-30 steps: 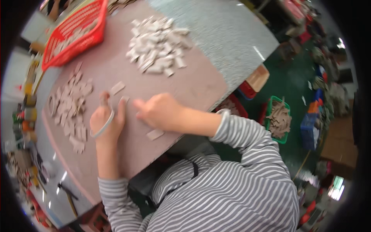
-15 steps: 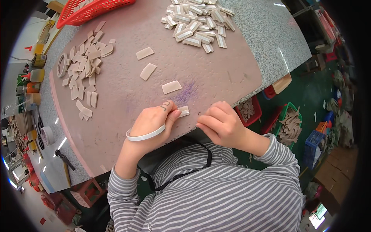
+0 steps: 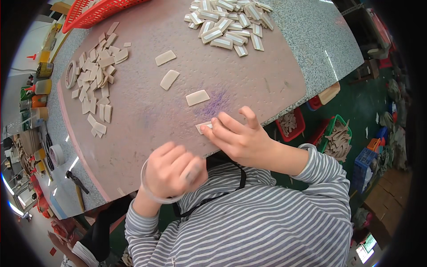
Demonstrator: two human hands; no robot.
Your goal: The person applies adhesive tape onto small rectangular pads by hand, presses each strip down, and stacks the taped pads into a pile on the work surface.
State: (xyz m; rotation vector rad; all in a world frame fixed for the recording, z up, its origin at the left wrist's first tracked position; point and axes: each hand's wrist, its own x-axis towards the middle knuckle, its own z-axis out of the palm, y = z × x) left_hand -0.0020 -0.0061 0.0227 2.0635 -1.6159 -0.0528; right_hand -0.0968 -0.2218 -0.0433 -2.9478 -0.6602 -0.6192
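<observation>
My left hand, blurred by motion, is curled closed over the table's near edge. What its fingers hold, if anything, is hidden. A thin white ring, like a narrow tape roll, hangs round that wrist. My right hand rests its thumb and fingertip on a small beige piece with a white strip, lying on the mat; its other fingers are spread. Just beyond lie three plain beige pieces, the nearest beside a purple stain. A pile of plain pieces lies left; strip-faced pieces are heaped at the far side.
A red basket stands at the far left. Near the left pile lies a tape roll; another roll and a hammer are by the left edge. Bins of scraps stand right, below the table. Another person's arm shows lower left.
My left hand has left the strip-faced piece and drawn back toward me, curled. My right hand has moved left onto that piece, its fingers spreading. Another person has appeared at lower left.
</observation>
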